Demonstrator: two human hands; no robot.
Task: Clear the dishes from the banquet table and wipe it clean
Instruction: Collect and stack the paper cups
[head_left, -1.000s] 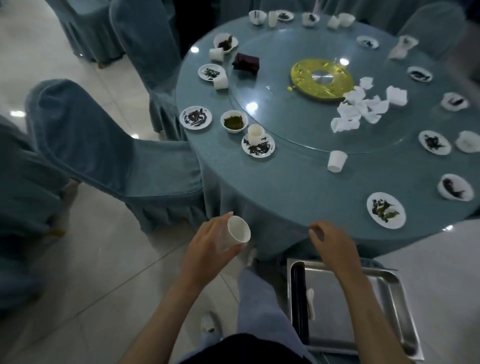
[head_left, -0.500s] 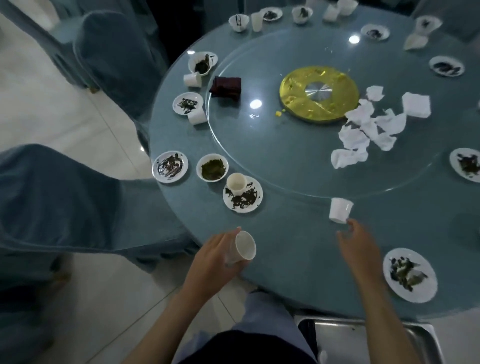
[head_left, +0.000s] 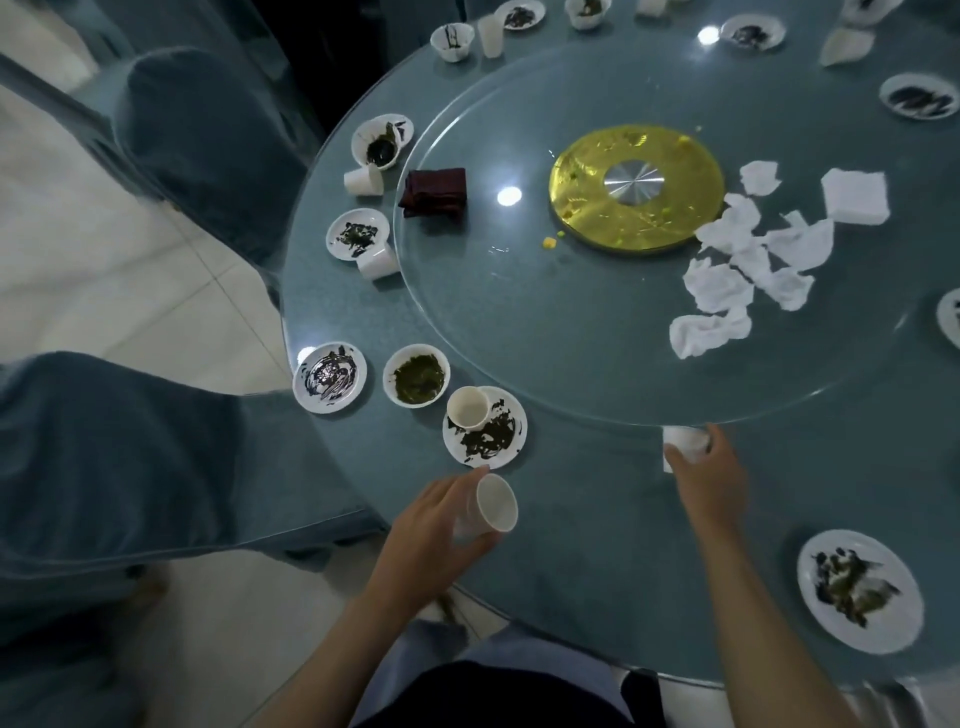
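Head camera looks down on the round table (head_left: 597, 545). The left hand (head_left: 436, 525) curls around a white cup (head_left: 493, 505), tipped sideways above the table's edge. The right hand (head_left: 709, 480) wraps thumb and fingers around another cup (head_left: 685, 441), right beside the glass turntable (head_left: 519, 322).

Our left hand (head_left: 436, 525) is at the near left, with the fingers curled round a white cup (head_left: 494, 505) that is tipped with its mouth to the right. Our right arm is stretched farther, and our right hand (head_left: 712, 483) grips a second cup (head_left: 684, 441) between thumb and fingers.
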